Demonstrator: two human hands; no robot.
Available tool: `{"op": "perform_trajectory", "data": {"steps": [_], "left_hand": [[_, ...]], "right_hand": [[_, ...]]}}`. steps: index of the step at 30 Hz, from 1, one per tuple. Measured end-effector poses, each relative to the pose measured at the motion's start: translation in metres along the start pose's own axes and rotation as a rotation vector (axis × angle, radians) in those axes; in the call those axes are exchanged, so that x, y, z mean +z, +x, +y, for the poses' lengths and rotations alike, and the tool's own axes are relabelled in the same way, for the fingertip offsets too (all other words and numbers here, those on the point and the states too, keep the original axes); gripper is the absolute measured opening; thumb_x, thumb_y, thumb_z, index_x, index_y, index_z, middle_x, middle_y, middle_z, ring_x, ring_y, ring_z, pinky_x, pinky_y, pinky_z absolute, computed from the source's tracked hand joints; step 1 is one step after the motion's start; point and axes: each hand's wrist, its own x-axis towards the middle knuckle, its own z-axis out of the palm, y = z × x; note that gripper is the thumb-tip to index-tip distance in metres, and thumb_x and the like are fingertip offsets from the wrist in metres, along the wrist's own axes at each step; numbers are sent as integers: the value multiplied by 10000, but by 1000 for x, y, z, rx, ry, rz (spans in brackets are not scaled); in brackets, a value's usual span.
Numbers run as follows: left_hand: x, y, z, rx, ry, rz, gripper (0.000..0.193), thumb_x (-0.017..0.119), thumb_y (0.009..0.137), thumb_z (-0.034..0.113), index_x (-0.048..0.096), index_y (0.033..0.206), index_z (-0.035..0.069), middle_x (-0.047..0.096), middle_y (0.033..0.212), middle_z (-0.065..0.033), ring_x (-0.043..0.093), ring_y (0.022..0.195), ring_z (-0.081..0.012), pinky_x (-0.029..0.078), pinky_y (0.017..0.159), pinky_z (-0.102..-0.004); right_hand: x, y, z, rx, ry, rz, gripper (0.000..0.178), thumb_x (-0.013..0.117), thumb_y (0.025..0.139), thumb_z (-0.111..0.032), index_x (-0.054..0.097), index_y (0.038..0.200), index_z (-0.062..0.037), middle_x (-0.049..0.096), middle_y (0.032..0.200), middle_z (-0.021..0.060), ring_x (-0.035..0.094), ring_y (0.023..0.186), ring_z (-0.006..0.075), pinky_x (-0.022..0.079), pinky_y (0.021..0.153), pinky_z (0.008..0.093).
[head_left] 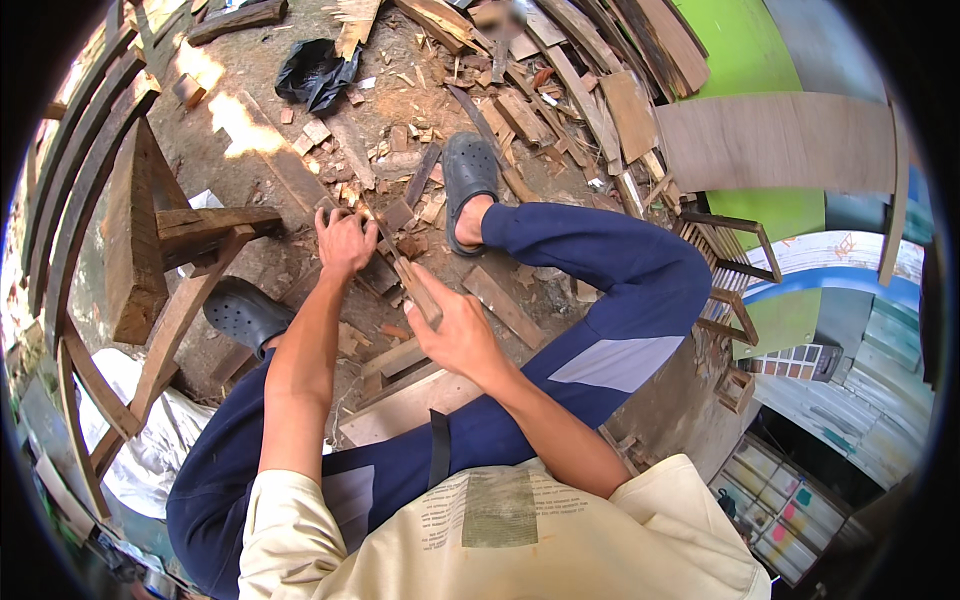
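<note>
My left hand is in front of me, fingers bent down over a piece of wood lying low among the scraps. Just to its right, my right hand is closed around the wooden handle of a long, narrow blade. The blade slants up and left, close beside my left fingers. Its tip and the exact contact with the wood are hard to make out. A long plank lies on the ground beyond my left hand.
Wood scraps and chips litter the ground between my feet in dark clogs. A black plastic bag lies farther off. Curved wooden frame pieces stand at left. Boards and a slatted wooden rack are at right.
</note>
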Motion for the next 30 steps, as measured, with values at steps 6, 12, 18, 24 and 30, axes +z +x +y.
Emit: {"op": "perform_trajectory", "data": {"steps": [6,12,18,24,30], "left_hand": [[3,-1,-3,-6,9,6,448,536,981,424,763,1084,52,767,1066,-162,598,1243,-287,190,1244,-561],[7,0,-4,2,-10,47,451,535,979,423,767,1074,48,768,1058,-157,598,1242,-282,193,1245,-560],[0,-2,-2,-11,11,5,480,516,985,428,767,1073,28,770,1036,-158,599,1238,-280,193,1246,-557],[2,-2,-5,-9,6,37,467,524,977,421,772,1044,31,772,1012,-157,597,1236,-287,186,1249,-552],[-1,-1,-1,-9,2,49,466,529,973,424,773,1037,32,772,1020,-161,597,1243,-286,180,1251,-558]], "right_hand": [[-16,-29,-20,22,17,-17,574,676,952,-183,547,1476,15,678,854,351,681,623,420,548,710,458],[18,10,19,-174,-11,152,575,678,949,-187,552,1475,6,657,772,336,712,627,389,554,691,458],[-4,-9,-13,-25,7,29,546,646,940,-123,541,1445,57,686,889,354,714,767,474,577,781,498],[10,20,-13,87,13,-14,584,659,914,-103,538,1472,21,692,924,355,722,848,484,577,811,495],[6,4,-5,68,-11,-22,633,667,880,-85,525,1489,14,693,1072,349,733,930,457,576,843,458]]}}
